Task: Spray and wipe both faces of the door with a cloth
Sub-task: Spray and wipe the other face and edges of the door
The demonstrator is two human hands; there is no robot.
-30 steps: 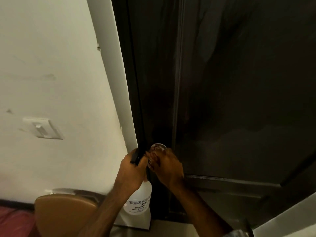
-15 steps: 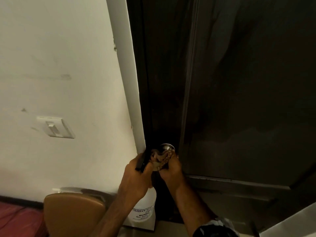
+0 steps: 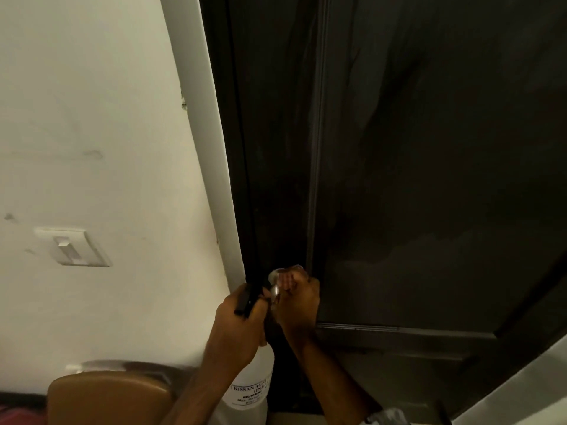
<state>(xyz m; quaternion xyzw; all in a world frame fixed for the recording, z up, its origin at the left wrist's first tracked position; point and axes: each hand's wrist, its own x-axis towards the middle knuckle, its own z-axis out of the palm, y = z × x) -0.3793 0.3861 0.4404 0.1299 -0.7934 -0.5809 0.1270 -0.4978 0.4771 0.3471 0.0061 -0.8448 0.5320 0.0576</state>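
Note:
The dark panelled door (image 3: 414, 179) fills the right of the view, set in a white frame (image 3: 211, 167). Its shiny round metal knob (image 3: 277, 279) sits low at the door's left edge. My right hand (image 3: 299, 305) is wrapped around the knob, fingers reflected in the metal. My left hand (image 3: 242, 323) grips the black trigger head of a white spray bottle (image 3: 250, 384) with a printed label, hanging just left of the knob. No cloth shows clearly; whether one is bunched in my right hand I cannot tell.
A white wall (image 3: 92, 148) with a light switch (image 3: 73, 246) lies to the left. A brown chair back (image 3: 107, 397) stands below the switch. A pale slanted surface (image 3: 521, 391) cuts across the bottom right corner.
The view has shifted, moving door and frame rightward in the picture. My right hand turned on the knob, hiding the patterned bit seen at the knob half a second ago. My left hand kept the bottle.

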